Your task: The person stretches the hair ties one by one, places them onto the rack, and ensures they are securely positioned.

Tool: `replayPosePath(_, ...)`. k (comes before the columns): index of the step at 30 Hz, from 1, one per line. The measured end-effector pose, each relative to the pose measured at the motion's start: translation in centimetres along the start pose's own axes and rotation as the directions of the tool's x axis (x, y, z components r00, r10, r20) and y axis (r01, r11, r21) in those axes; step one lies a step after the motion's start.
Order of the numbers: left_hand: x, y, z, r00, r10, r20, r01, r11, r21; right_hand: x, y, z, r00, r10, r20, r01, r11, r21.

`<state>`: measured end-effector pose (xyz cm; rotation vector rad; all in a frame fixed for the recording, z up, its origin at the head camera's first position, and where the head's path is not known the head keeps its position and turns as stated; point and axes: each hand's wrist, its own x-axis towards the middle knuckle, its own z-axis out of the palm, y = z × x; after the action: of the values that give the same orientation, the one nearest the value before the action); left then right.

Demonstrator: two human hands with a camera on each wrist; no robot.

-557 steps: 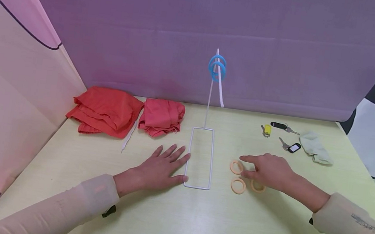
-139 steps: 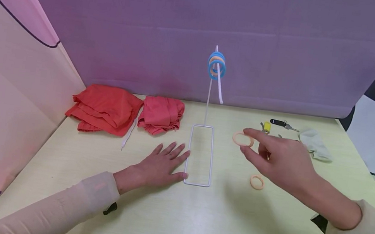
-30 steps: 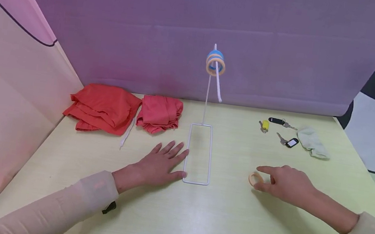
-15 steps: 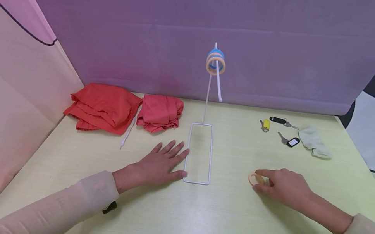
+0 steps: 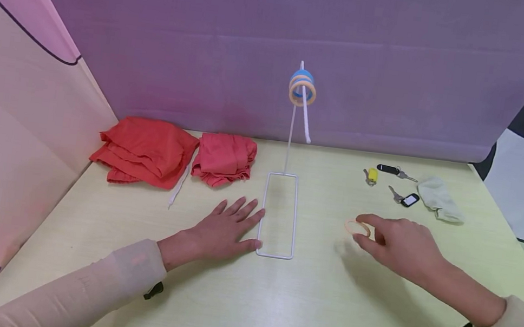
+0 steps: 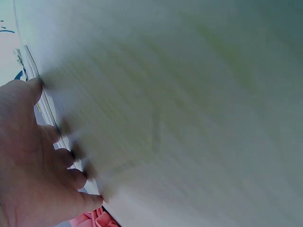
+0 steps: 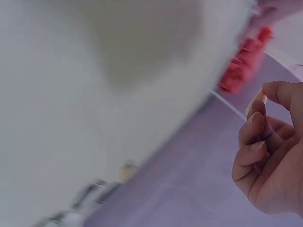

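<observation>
Between thumb and index finger my right hand [image 5: 401, 250] pinches a peach-coloured ring [image 5: 349, 226], raised over the table with a shadow beneath. The right wrist view shows the ring [image 7: 257, 100] at the fingertips. My left hand [image 5: 218, 234] lies flat with fingers spread, index finger and thumb at the left side of the rack's rectangular wire base. This white wire rack [image 5: 294, 216] rises at the back into a post with an arm sloping toward me. Blue rings [image 5: 304, 74] and peach rings [image 5: 307, 103] hang together on that arm.
Two folded red cloths [image 5: 148, 152] [image 5: 224, 160] lie at the back left, a white cord [image 5: 179, 189] beside them. Keys with a yellow tag [image 5: 372, 175], a black tag [image 5: 388, 169] and a black-framed tag [image 5: 409, 199] lie back right, near a pale cloth [image 5: 440, 200].
Over the last second my right hand has closed on the last peach ring and lifted it from the table. Earlier, two other peach rings went onto the rack's arm. My left hand stays put.
</observation>
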<state>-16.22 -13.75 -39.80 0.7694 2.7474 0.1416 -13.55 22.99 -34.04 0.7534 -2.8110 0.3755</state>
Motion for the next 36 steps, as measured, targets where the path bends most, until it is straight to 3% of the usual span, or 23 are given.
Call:
replayPosePath(2,0.0,0.0,0.0,1.000,0.005,-0.006,-0.005,1.000,-0.001,0.9,-1.1,-1.8,0.985,-0.093,-0.144,0.092,0.996,-0.010)
replayPosePath(3,0.0,0.0,0.0,1.000,0.006,-0.008,-0.006,1.000,-0.002,1.3,-1.7,-2.8,0.965,-0.143,-0.221,0.142,0.990,-0.020)
replayPosePath(5,-0.1,0.1,-0.1,1.000,0.008,-0.012,-0.008,1.000,-0.006,2.2,-3.1,-4.7,0.900,-0.237,-0.365,0.232,0.971,-0.057)
replayPosePath(8,-0.1,0.1,-0.1,1.000,0.010,-0.017,-0.011,1.000,-0.010,3.3,-5.5,-7.5,0.797,-0.347,-0.494,0.320,0.937,-0.142)
replayPosePath(13,0.0,0.0,0.1,1.000,0.004,-0.008,-0.004,1.000,0.001,4.6,-9.4,-10.4,0.661,-0.449,-0.602,0.393,0.890,-0.232)
replayPosePath(17,0.0,-0.1,0.2,1.000,-0.004,-0.001,0.004,1.000,0.004,5.8,-11.1,-10.8,0.589,-0.513,-0.625,0.414,0.855,-0.312)
replayPosePath(22,0.0,0.0,0.2,1.000,-0.001,-0.003,0.001,1.000,-0.007,7.6,-10.9,-9.9,0.582,-0.545,-0.604,0.385,0.838,-0.386)
replayPosePath(31,-0.1,0.0,0.0,1.000,0.000,-0.001,0.000,1.000,-0.018,11.8,-8.8,-8.3,0.580,-0.482,-0.657,0.301,0.876,-0.377)
replayPosePath(36,-0.1,0.0,0.0,1.000,0.008,-0.002,-0.008,1.000,-0.021,13.5,-8.2,-7.8,0.622,-0.468,-0.628,0.262,0.880,-0.396)
